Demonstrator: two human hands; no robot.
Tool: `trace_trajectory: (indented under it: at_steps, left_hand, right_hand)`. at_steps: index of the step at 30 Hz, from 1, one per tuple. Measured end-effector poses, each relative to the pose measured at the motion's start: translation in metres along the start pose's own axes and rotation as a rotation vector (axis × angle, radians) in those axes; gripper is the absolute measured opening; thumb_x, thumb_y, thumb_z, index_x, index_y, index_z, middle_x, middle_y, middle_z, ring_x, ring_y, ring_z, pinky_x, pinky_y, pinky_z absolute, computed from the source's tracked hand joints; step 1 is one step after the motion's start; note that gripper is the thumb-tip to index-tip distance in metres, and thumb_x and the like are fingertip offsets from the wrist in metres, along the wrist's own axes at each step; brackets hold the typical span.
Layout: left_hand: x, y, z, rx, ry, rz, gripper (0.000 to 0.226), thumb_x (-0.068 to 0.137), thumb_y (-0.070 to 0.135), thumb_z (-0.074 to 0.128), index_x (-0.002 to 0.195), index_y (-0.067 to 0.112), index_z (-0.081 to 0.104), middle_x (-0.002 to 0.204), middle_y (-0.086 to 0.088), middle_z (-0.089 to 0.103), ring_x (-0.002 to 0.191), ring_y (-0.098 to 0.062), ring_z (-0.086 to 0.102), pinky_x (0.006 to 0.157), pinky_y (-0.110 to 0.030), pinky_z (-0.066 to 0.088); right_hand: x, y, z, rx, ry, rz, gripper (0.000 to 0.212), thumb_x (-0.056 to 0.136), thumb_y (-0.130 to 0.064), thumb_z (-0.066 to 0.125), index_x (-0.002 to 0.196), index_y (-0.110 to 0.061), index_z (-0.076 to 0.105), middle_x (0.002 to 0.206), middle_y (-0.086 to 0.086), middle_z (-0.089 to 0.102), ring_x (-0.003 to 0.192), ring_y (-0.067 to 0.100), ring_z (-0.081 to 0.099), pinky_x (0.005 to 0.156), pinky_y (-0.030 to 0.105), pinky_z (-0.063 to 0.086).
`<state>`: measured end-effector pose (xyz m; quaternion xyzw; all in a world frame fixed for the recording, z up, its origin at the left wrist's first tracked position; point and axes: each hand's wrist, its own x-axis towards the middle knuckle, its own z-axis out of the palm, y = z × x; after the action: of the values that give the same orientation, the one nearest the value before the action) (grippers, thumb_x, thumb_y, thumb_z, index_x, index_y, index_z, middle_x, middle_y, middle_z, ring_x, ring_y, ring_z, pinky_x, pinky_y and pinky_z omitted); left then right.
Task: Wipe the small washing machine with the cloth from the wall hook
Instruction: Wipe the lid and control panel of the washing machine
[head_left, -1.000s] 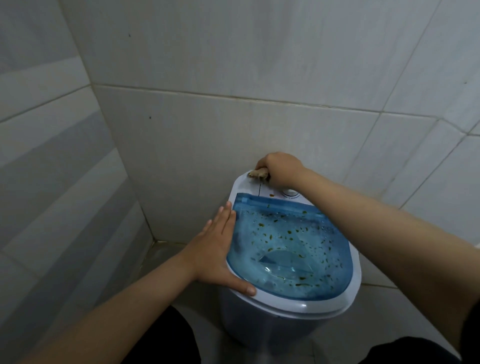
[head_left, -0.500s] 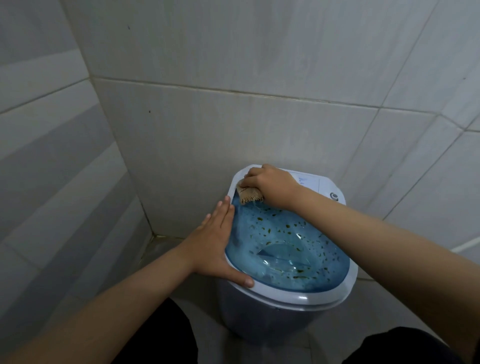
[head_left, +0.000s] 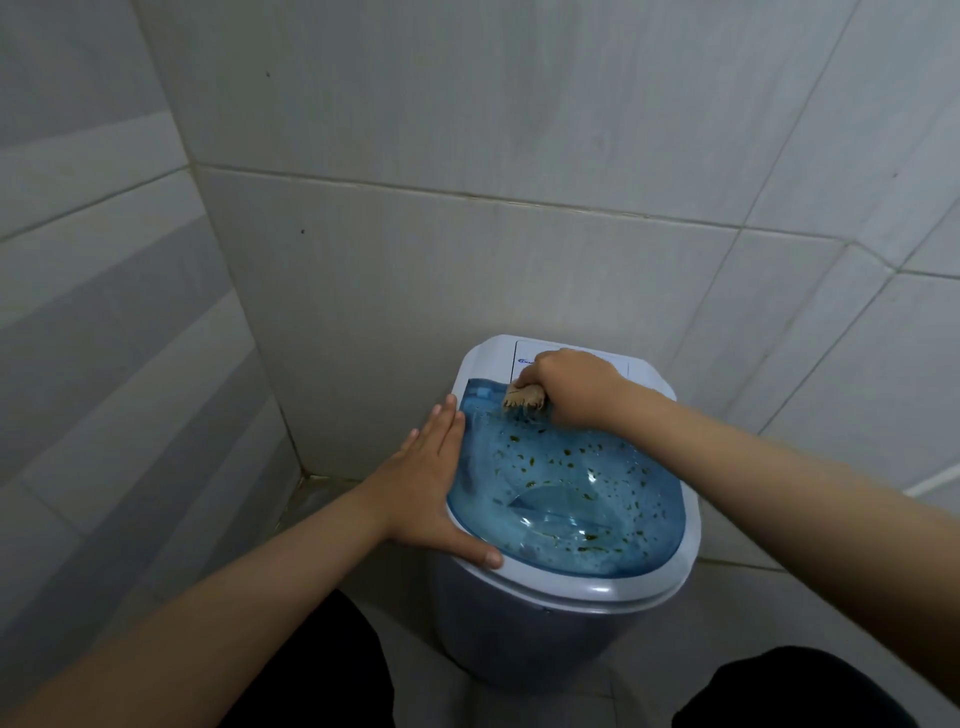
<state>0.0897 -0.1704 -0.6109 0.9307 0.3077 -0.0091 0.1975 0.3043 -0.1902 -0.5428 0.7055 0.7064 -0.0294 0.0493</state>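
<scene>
A small white washing machine (head_left: 582, 592) stands in a tiled corner. Its clear blue lid (head_left: 566, 499) is speckled with dark green-brown spots. My right hand (head_left: 571, 387) is closed around a bunched tan cloth (head_left: 523, 397) and presses it on the lid's back edge, just in front of the white control panel (head_left: 498, 358). My left hand (head_left: 431, 483) lies flat, fingers together, on the left rim of the machine, thumb along the front edge. Most of the cloth is hidden inside my fist.
Grey tiled walls (head_left: 467, 260) close in behind and on the left, meeting in a corner (head_left: 306, 467) just left of the machine. My dark-clothed knees (head_left: 332, 675) frame the bottom of the view over a pale tiled floor (head_left: 727, 530).
My right hand with the cloth moved from the back-left corner of the panel down onto the lid's back edge, then slightly rightward. The left hand stayed on the rim.
</scene>
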Motion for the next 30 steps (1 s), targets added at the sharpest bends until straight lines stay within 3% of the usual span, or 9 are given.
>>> trace_trajectory:
  at_steps: [3,5,9,16,23,30]
  left_hand:
    - [0.000,0.000,0.000,0.003,-0.005,0.005,0.154,0.042,0.088,0.060,0.145,0.011,-0.026,0.149,0.000,-0.041,0.139,-0.016,-0.034,0.118,-0.039,-0.010]
    - [0.000,0.000,0.000,0.008,-0.008,0.008,0.154,0.042,0.088,0.061,0.144,0.011,-0.026,0.149,0.000,-0.042,0.139,-0.016,-0.034,0.117,-0.039,-0.010]
    - [0.001,0.000,-0.001,-0.002,-0.002,0.015,0.154,0.042,0.087,0.062,0.144,0.013,-0.027,0.148,0.002,-0.042,0.138,-0.014,-0.034,0.118,-0.039,-0.009]
    - [0.002,-0.002,0.000,-0.015,-0.001,0.019,0.154,0.041,0.087,0.061,0.144,0.013,-0.027,0.148,0.004,-0.043,0.138,-0.012,-0.035,0.119,-0.040,-0.008]
    - [0.003,-0.003,0.002,0.003,0.019,0.024,0.155,0.041,0.087,0.061,0.144,0.012,-0.027,0.148,0.002,-0.042,0.138,-0.012,-0.035,0.117,-0.037,-0.010]
    - [0.002,0.001,0.000,-0.021,0.027,0.015,0.155,0.040,0.085,0.064,0.144,0.017,-0.028,0.151,0.003,-0.037,0.141,-0.017,-0.030,0.118,-0.041,-0.008]
  right_hand:
    - [0.004,0.016,-0.033,0.117,-0.113,0.086,0.016,0.078,-0.008,0.055,0.082,-0.019,0.066,0.075,0.001,0.064,0.075,0.024,0.058,0.054,0.025,0.042]
    - [0.008,0.024,-0.050,0.180,-0.035,0.121,0.017,0.077,-0.007,0.054,0.068,-0.021,0.058,0.065,-0.001,0.057,0.071,0.024,0.055,0.053,0.026,0.040]
    - [0.032,0.023,-0.043,0.150,0.155,0.132,0.018,0.079,-0.011,0.056,0.093,-0.015,0.067,0.087,0.007,0.066,0.082,0.027,0.059,0.061,0.031,0.042]
    - [0.050,0.011,0.016,-0.093,0.323,0.093,0.034,0.083,0.001,0.054,0.116,-0.007,0.056,0.112,0.013,0.058,0.096,0.033,0.056,0.069,0.036,0.045]
    - [0.054,-0.005,0.021,-0.031,0.310,-0.040,0.039,0.081,-0.001,0.055,0.118,-0.012,0.059,0.113,0.010,0.060,0.094,0.033,0.058,0.074,0.037,0.049]
    - [0.061,-0.029,0.011,-0.154,0.210,-0.179,0.035,0.089,-0.006,0.049,0.121,-0.016,0.058,0.120,0.008,0.057,0.104,0.030,0.055,0.084,0.033,0.045]
